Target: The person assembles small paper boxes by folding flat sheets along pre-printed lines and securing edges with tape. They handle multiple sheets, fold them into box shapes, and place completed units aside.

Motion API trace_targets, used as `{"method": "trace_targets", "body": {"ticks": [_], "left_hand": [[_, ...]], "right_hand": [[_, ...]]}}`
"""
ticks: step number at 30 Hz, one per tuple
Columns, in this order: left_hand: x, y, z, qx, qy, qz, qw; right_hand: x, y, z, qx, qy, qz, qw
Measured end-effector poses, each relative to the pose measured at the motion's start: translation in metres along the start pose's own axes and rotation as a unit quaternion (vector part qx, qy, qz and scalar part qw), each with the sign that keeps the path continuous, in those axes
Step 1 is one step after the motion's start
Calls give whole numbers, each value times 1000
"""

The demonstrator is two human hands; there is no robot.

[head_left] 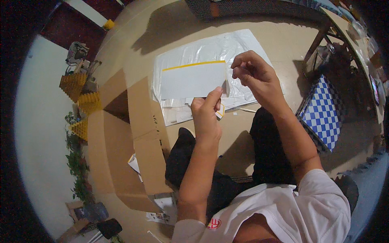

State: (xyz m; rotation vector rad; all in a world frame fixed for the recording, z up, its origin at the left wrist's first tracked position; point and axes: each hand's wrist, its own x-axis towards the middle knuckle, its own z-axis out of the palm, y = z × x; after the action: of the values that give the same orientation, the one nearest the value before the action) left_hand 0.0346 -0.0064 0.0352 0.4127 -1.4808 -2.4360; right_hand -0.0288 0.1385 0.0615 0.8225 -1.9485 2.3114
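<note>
My left hand (207, 117) is closed on the lower right corner of a white folded card (192, 82), with its thumb on top. The card is a flat, wide rectangle with a yellow strip along its far edge and a narrow side flap at its right end. Just right of that flap, my right hand (255, 77) is raised with bent fingers, thumb and forefinger drawn near each other. Whatever may be between them is too small to make out. Under both hands lies a sheet of shiny white plastic wrapping (243, 42) on the floor, with more white pieces near its front edge.
To the left stands an open cardboard box (152, 141) with a white and yellow piece inside. A blue and white checked stack (324, 115) is at the right, beside a table (360, 44). Yellow lattice pieces (89, 101) and a leafy plant (76, 162) line the left wall.
</note>
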Motion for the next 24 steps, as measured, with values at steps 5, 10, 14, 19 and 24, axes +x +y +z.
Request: {"method": "trace_targets", "body": {"ticks": [5, 10, 14, 19, 24], "left_hand": [[-10, 9, 15, -18, 24, -23, 999], [-7, -2, 6, 55, -25, 14, 998], [-7, -6, 3, 211, -27, 80, 974], [-13, -7, 7, 377, -12, 241, 894], [-20, 3, 16, 421, -47, 293, 857]], "right_hand": [[2, 13, -10, -5, -16, -24, 1000], [-3, 10, -11, -43, -40, -5, 998], [-4, 15, -15, -29, -28, 2, 999], [-6, 16, -18, -12, -11, 14, 1000], [-7, 18, -21, -6, 2, 28, 1000]]}}
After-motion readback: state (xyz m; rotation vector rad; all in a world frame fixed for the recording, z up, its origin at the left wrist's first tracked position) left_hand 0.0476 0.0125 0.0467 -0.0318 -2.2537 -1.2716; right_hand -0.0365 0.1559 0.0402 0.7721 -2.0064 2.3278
